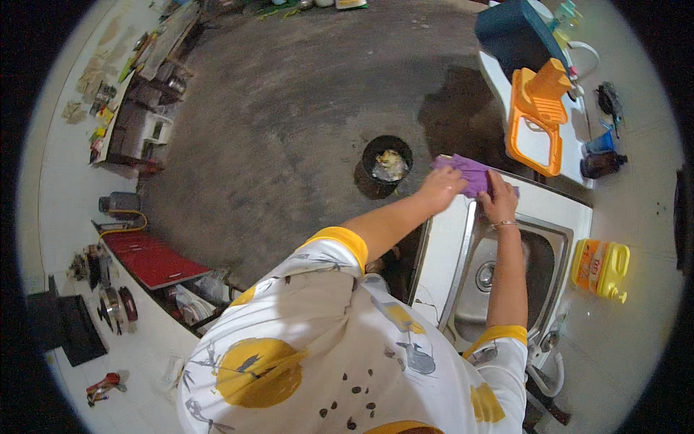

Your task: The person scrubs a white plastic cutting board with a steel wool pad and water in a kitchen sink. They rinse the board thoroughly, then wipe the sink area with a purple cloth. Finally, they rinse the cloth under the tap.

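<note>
A purple cloth is bunched at the far end of the white counter, beside the steel sink. My left hand grips the cloth's left part with bent fingers. At its right end, my right hand has its fingers and thumb closed on the fabric, and a thin bangle circles that wrist. Between my hands the cloth looks pulled out and folded over. A small pale edge shows by its upper left corner; what that belongs to I cannot tell.
A black bin with waste in it stands on the dark floor left of the counter. Beyond the cloth are an orange rack and a dark blue tub. To the sink's right stands a yellow jug.
</note>
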Tool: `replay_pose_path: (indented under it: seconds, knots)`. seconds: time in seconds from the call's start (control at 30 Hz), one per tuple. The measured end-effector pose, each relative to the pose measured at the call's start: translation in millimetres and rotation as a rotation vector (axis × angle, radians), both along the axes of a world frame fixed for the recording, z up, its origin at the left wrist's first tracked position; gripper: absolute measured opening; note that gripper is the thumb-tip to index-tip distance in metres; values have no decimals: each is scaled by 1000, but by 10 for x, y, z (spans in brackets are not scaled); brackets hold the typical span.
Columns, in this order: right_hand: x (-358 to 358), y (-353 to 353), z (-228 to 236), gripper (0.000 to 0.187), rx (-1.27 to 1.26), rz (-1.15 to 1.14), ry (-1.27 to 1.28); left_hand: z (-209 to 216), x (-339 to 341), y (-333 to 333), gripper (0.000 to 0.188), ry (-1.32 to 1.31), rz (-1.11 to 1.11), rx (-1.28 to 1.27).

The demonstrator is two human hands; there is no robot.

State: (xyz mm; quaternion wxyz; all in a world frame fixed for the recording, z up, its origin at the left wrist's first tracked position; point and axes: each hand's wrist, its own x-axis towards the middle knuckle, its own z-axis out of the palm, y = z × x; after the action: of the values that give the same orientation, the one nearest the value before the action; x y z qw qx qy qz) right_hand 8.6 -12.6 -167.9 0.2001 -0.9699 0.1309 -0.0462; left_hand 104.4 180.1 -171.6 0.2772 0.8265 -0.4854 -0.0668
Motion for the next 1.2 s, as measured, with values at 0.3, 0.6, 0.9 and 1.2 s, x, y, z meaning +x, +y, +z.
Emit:
replay_pose_path:
  seconds: [0.3,0.6,0.9,1.2]
  knots:
    - [-324,971,-76,19,-100,151,-252,-251,-50,924,20,247,-128,131]
    - [-311,993,408,25,1138,-280,63,272,338,1219,20,1658,168,-476]
    - [169,1354,1277,29,1503,-151,33,990,604,1596,37,2003,87,-796]
    - [56,1149,970,29,1063,-197,-226,801,530,1419,32,1981,69,-851]
